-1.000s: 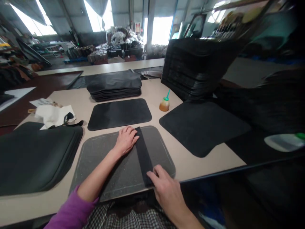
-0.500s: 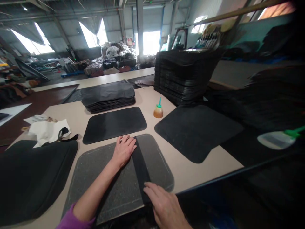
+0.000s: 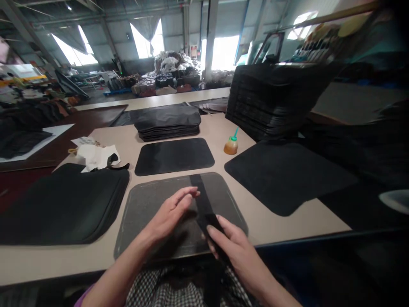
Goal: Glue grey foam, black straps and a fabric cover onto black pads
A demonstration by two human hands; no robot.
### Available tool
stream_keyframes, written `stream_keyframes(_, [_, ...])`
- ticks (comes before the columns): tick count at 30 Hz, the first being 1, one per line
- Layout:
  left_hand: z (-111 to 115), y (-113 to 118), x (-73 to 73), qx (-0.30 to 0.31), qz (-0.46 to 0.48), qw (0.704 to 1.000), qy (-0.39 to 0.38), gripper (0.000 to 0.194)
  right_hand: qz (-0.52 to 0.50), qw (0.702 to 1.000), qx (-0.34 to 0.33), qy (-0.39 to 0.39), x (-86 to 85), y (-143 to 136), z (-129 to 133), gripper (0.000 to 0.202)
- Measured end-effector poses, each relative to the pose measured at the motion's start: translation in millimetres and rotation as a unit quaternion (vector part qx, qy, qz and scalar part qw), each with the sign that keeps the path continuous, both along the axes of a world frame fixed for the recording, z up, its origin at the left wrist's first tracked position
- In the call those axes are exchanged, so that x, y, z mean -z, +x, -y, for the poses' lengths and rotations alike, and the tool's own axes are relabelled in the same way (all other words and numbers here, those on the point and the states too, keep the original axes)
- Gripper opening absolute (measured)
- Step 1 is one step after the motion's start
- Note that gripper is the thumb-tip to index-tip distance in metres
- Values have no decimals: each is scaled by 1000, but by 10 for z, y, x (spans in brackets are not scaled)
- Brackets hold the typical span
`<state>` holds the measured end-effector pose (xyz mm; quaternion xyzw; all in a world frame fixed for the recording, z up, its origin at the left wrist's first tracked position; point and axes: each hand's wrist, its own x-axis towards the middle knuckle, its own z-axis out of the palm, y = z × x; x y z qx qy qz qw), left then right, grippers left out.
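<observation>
A grey-black rounded mat lies in front of me near the table edge, with pale lines along its border. Across its right part runs a flat black strip, its near end lifted off the mat. My right hand grips that near end between thumb and fingers. Just left of the strip hovers my left hand, fingers stretched out, holding nothing. Behind the mat lies a smooth black rounded sheet.
Black sheets are piled at the left, at the back and in a tall stack. A small glue bottle with a green nozzle stands behind a black sheet. Crumpled white paper lies left.
My left hand has lifted off the strip's far part and drawn back toward me. My right hand has closed around the near end and raised it. The view has shifted left.
</observation>
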<state>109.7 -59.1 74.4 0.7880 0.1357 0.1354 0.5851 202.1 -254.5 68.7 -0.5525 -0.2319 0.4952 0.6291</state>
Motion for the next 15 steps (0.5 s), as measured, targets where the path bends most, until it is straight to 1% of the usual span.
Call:
stream_keyframes(2, [30,-303,-29,-12,-16,993,-120,43,-35,999,-15,31,-25,-98,-161,40])
stream_keyframes(3, [29,-440,-17,-24,-21,987,-160,43,-45,998,-27,40,-30,-149,-233,39])
stream_keyframes(5, [17,-676,26,-51,-28,977,-204,42,-51,996,-51,50,-26,-249,-354,38])
stream_keyframes(7, [12,-852,52,-69,-36,973,-216,40,-49,996,-63,50,-5,-344,-449,37])
stream_keyframes(9, [19,-971,47,-82,-45,973,-210,35,-44,996,-71,43,19,-434,-528,37])
stream_keyframes(12, [13,-1067,15,-117,-46,971,-202,28,-49,994,-88,42,35,-571,-622,39])
stream_keyframes(15, [-81,-1121,20,-169,-38,964,-200,28,-62,992,-104,40,50,-709,-670,40])
